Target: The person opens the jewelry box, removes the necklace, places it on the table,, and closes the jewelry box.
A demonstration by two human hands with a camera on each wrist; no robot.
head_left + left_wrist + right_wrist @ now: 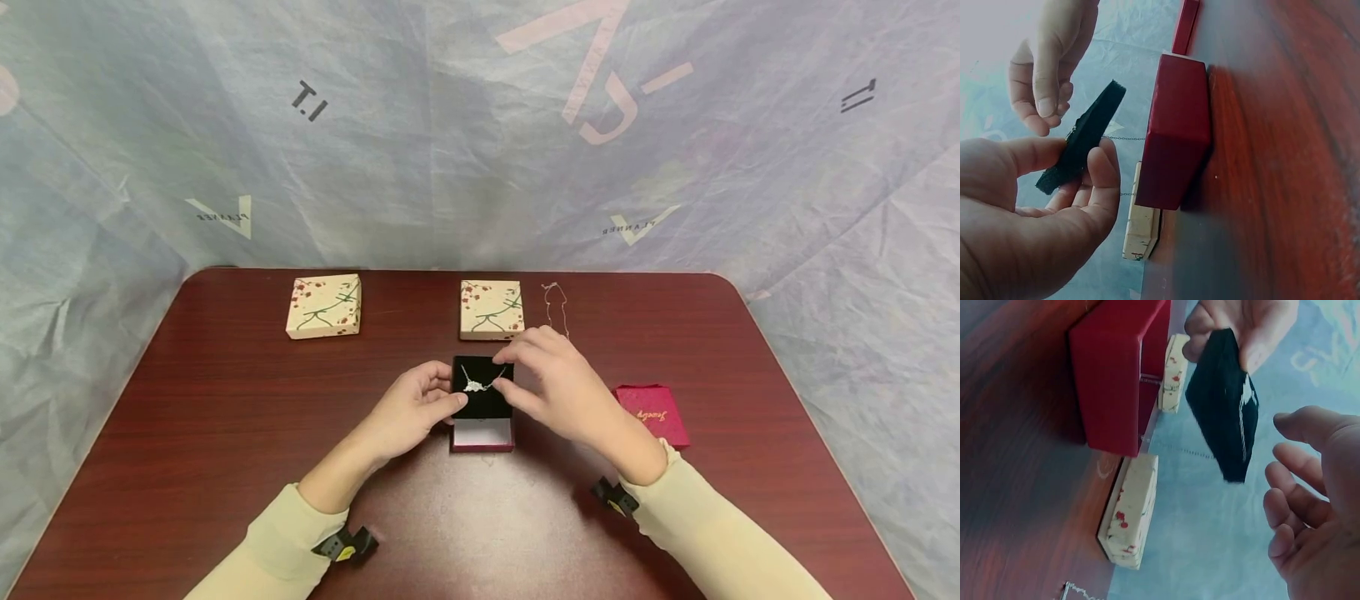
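Note:
My left hand (416,404) pinches a black foam jewelry insert (483,406) between thumb and fingers, holding it tilted above a small red box base (482,448). Across the insert's face lies a silver necklace (475,386) with a sparkling pendant. Its chain hangs behind the insert (1222,400) towards the box (1110,387) in the right wrist view. Beside the insert's right edge is my right hand (558,383), its thumb and fingers spread and loosely bent. A gap shows between that hand (1319,494) and the insert in the right wrist view.
The red lid (652,415) with gold lettering lies to the right, partly behind my right forearm. Two cream flower-patterned boxes (324,307) (491,310) stand at the back of the brown table (187,433). A thin chain (555,302) lies right of the nearer one.

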